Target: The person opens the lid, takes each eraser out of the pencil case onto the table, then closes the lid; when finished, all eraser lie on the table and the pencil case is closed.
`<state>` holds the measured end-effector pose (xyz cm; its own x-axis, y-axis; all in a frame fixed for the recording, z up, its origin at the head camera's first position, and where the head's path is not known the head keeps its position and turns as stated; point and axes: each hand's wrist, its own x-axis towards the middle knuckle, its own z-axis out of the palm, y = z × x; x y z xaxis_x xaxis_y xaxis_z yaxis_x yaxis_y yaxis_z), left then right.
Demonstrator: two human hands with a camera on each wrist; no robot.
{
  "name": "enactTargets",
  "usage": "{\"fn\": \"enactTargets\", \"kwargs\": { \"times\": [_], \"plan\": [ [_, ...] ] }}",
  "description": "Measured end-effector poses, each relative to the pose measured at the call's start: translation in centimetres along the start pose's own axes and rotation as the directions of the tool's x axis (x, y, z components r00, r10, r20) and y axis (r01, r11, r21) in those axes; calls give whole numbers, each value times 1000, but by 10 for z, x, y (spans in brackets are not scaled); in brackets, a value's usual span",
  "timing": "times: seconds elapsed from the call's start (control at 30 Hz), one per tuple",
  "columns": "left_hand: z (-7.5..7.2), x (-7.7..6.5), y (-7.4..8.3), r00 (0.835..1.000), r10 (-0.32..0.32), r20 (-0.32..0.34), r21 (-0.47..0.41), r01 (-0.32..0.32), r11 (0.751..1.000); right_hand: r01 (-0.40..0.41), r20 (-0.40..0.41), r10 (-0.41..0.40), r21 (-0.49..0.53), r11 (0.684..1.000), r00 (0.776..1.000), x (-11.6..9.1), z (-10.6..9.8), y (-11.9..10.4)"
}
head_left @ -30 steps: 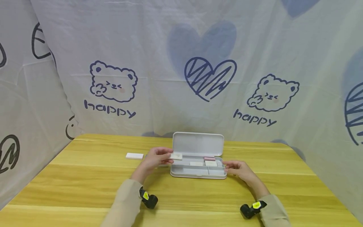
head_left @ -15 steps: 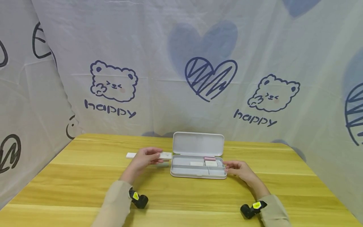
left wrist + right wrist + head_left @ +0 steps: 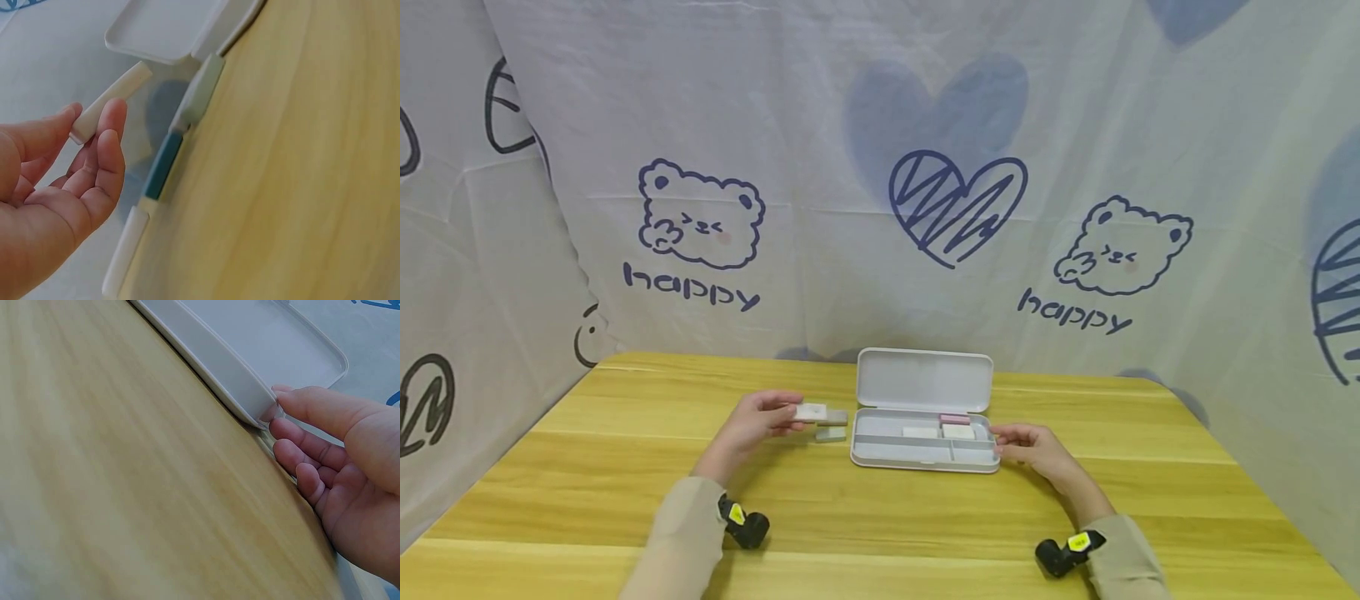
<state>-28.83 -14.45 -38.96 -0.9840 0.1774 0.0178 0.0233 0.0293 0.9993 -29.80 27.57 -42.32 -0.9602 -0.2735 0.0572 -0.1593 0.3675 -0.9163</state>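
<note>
My left hand pinches a white eraser by its left end between thumb and fingers, held above the table left of the pencil case. In the left wrist view the eraser tilts upward. The pale grey pencil case lies with its lid raised. Inside its back compartment are a pink eraser and two white erasers; its front compartments show nothing. My right hand holds the case's right end, thumb over the rim and fingers outside.
Under and beside the left hand lie a pale green block, a teal block and a white block on the wooden table. A printed curtain hangs behind the table.
My left hand has moved left with the white eraser, away from over the case. It now hides the white block on the table and uncovers two blocks. The right hand stays put.
</note>
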Motion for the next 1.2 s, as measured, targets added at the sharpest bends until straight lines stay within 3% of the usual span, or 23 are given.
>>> {"fn": "enactTargets", "kwargs": {
  "times": [0.33,0.6,0.87,1.2],
  "plan": [
    [-15,0,-8,997,-73,-13,19,73,997,49,29,-49,9,999,998,0,0,1],
    [-17,0,-9,991,-133,-3,1,133,991,42,23,-43,14,999,999,1,0,1],
    [-17,0,-11,989,-139,39,12,139,990,37,13,-37,3,999,999,1,0,1],
    [-15,1,-9,989,-142,43,88,138,987,31,22,-31,4,1000,999,0,-1,2]
  ]
}}
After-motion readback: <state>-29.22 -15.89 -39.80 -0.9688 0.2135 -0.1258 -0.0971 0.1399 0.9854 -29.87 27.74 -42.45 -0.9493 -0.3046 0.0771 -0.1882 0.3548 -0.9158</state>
